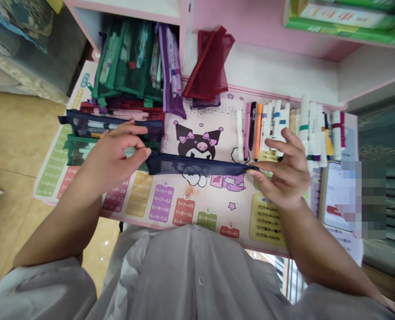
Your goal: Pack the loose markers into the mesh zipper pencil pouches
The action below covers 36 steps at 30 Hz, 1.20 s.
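A dark blue mesh zipper pouch [197, 165] is stretched sideways between my two hands, over the cartoon print on the desk mat. My left hand [120, 151] pinches its left end between thumb and fingers. At the other end, the thumb and forefinger of my right hand [280, 171] grip the corner by the zipper, the other fingers raised. The pouch hangs flat, and no pens show through its mesh. Just beyond my right hand lies a row of markers and pens [284, 120]. Filled blue and green mesh pouches [113, 124] lie beside and partly behind my left hand.
Green pouches [130, 66] and a purple pouch [172, 71] with pens lean at the left shelf compartment. Dark red pouches [210, 66] rest against the back shelf. A phone [337, 195] lies at the right. The printed desk mat [230, 218] ends close to my body.
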Motion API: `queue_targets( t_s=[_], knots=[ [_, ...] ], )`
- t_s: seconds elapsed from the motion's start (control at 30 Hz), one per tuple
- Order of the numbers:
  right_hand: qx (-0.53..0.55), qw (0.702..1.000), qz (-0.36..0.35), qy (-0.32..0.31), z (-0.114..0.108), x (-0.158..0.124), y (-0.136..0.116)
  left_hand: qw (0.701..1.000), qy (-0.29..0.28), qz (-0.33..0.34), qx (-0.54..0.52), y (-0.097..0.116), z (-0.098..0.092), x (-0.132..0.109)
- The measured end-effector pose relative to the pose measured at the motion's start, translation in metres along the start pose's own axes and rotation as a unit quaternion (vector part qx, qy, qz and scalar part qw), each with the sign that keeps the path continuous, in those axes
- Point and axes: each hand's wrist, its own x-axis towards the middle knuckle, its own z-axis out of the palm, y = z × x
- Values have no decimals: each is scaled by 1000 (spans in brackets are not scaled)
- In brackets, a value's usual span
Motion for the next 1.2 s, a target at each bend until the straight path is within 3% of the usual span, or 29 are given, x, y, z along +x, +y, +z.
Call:
queue_targets(
  t_s=[0.23, 0.43, 0.57, 0.67, 0.73, 0.9, 1.07, 1.2],
  knots=[
    [-18, 1000, 9, 1, 1, 2, -6, 999, 45, -10, -21, -9, 7, 2],
    [-17, 999, 38, -11, 0, -1, -9, 999, 38, -21, -20, -11, 8, 1],
    [19, 998, 54, -9, -5, 9, -12, 998, 50, -22, 20, -5, 0, 2],
    [41, 997, 61, -20, -9, 22, -19, 998, 57, 14, 25, 9, -6, 5],
    [50, 997, 57, -35, -10, 30, -25, 998, 21, 51, 24, 21, -7, 8],
    [42, 995, 65, -62, -4, 45, -39, 984, -132, 120, -4, 44, 5, 12],
    [40, 995, 66, -58, 8, 54, -43, 965, -168, 176, -92, 35, 24, 12],
    [48, 994, 86, -51, 23, 61, -40, 957, -171, 150, -179, 22, 39, 12]
  ],
)
